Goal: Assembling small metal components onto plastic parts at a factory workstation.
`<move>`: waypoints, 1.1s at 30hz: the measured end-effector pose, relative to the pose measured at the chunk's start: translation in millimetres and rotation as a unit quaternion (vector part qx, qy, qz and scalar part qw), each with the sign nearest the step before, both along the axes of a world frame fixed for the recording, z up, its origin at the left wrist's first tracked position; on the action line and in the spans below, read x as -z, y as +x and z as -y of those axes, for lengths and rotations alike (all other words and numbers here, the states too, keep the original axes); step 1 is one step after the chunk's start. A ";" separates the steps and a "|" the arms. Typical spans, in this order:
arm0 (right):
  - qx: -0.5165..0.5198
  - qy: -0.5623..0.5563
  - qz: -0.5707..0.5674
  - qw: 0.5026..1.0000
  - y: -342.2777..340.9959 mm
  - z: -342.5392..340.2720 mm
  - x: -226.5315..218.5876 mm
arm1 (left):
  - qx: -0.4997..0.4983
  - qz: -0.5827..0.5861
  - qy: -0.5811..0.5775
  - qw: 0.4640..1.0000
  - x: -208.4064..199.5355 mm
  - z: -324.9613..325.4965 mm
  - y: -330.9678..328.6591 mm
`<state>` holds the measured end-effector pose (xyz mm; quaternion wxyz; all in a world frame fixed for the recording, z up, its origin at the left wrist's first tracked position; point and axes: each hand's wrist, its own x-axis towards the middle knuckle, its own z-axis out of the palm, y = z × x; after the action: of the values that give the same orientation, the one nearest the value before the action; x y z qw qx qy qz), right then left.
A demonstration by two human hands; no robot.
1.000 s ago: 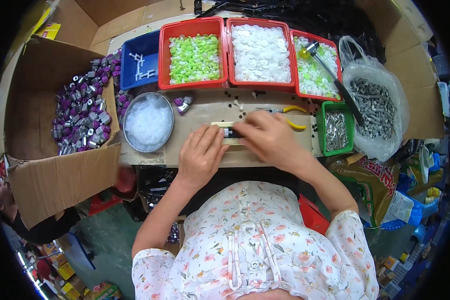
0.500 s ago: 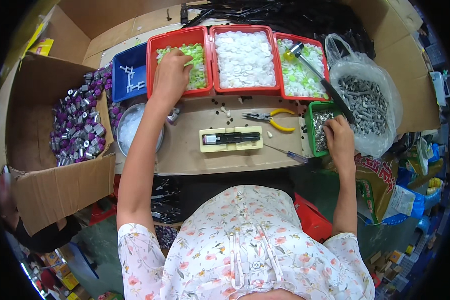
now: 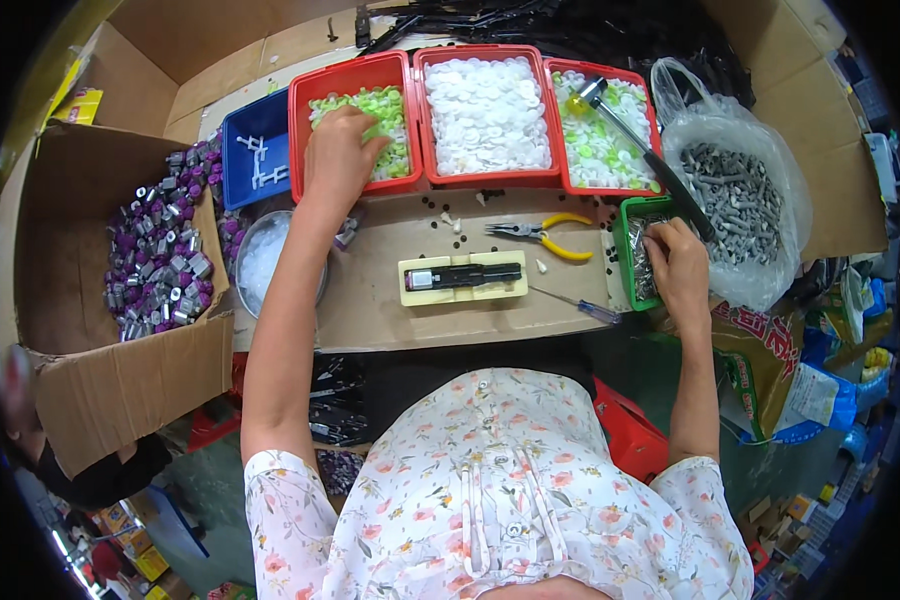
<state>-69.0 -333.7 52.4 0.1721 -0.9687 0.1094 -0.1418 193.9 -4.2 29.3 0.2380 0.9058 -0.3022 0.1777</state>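
Fingers (image 3: 346, 120) of the left hand (image 3: 335, 160) curl loosely at the leftmost red plastic bin (image 3: 298, 130) of lime-green pieces (image 3: 395, 105); the right hand (image 3: 680, 262) bunches narrowly in the green plastic box (image 3: 626, 262) of silver pins (image 3: 641, 262), grips unclear. Likely picking parts, calling for light pinches. Both have left the near, central cream block (image 3: 465, 295) holding a black-and-silver rod (image 3: 478, 273).

The left red bin (image 3: 395, 186) and the green bin (image 3: 626, 250) look smooth, glossy plastic. Shiny metal pins (image 3: 641, 268) contrast with the matt cardboard sheet (image 3: 365, 300).
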 end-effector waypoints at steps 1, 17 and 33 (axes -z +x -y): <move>-0.002 -0.008 -0.001 1.000 1.0 -0.4 0.9 | -0.003 0.003 0.010 1.000 -0.5 1.2 0.9; -0.002 0.112 0.086 0.990 13.3 -34.1 -32.9 | -0.026 -0.011 0.059 0.998 -2.0 8.1 0.6; -0.230 0.418 0.170 0.862 81.6 -135.8 -36.9 | 0.025 -0.516 -0.481 0.709 -44.2 4.1 -99.6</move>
<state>12.7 -198.0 89.2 0.6048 -0.7641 -0.0981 -0.2019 94.3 -8.3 73.5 0.7645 0.6115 -0.0285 -0.2019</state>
